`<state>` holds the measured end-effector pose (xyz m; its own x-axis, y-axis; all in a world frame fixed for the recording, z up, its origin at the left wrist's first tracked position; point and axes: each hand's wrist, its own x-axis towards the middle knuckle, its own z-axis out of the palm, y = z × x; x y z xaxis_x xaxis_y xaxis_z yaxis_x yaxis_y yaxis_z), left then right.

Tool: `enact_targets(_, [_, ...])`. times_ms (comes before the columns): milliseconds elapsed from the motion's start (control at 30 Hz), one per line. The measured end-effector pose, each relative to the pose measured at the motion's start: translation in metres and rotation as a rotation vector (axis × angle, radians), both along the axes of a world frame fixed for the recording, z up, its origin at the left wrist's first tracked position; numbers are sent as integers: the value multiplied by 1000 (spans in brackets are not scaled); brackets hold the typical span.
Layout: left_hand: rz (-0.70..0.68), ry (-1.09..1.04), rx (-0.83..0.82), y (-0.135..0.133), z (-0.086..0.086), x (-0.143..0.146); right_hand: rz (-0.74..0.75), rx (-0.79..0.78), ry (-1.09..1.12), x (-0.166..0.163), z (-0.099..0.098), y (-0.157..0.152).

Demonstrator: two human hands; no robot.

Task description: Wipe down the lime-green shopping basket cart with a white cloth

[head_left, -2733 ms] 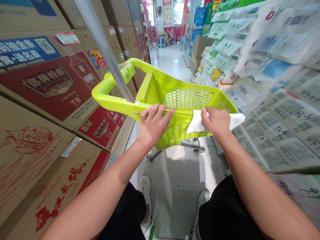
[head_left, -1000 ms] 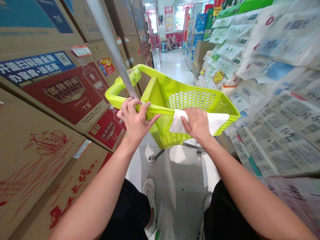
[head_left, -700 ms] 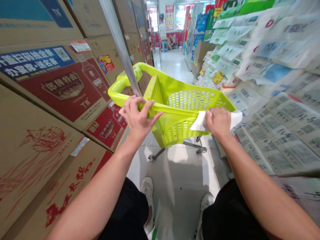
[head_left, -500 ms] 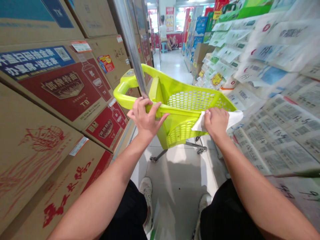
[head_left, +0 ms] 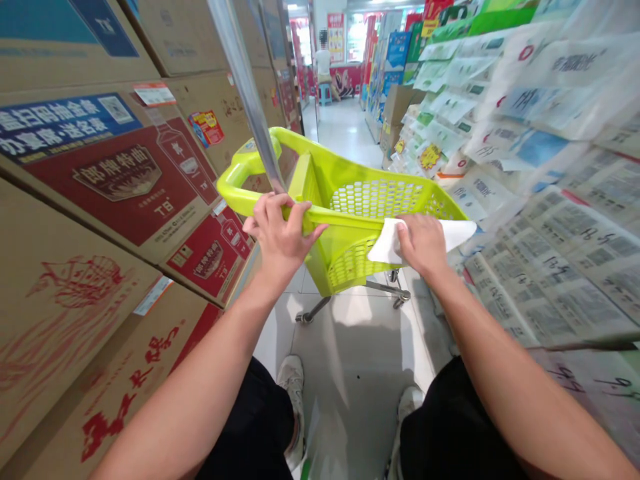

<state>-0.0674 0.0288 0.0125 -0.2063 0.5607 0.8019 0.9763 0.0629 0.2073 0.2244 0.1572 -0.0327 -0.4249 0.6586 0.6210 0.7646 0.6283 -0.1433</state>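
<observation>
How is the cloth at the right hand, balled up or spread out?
Spread out: the white cloth shows on both sides of the right hand, along the green cart's rim. Whether doubled, cannot tell.

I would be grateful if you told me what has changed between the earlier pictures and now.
The left hand has shifted left along the rim of the lime-green plastic shopping cart, to the foot of the grey metal pole. The right hand moved the flat white cloth left along the rim, then back right. The right hand's hold on the cloth stayed.
</observation>
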Motion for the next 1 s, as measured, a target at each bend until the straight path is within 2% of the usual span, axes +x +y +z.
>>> enact_targets(100, [-7, 6, -3, -3, 1, -4, -65, -8, -8, 19, -6, 13])
enact_targets(167, [-8, -3, 5, -5, 1, -3, -45, 2, 5, 12, -7, 9])
enact_targets(400, [23, -55, -36, -6, 6, 10, 286, 3, 54, -77, 16, -55])
enact_targets(533, [16, -52, -86, -10, 9, 4, 353, -1, 54, -96, 23, -64])
enact_targets(633, [3, -25, -96, -13, 8, -8, 286, 4, 29, -81, 15, -47])
enact_targets(767, [-2, 15, -90, -15, 7, -21, 62, 12, 7, -36, 0, -12])
enact_targets(867, [-10, 23, -104, -14, 8, -18, -59, 19, 5, -6, -8, 5])
enact_targets(933, [-1, 14, -92, -11, 8, -9, -98, 33, 39, -1, -11, 5])
enact_targets(1000, [9, -4, -70, -8, 7, 2, -99, 50, 88, -11, -13, -5])
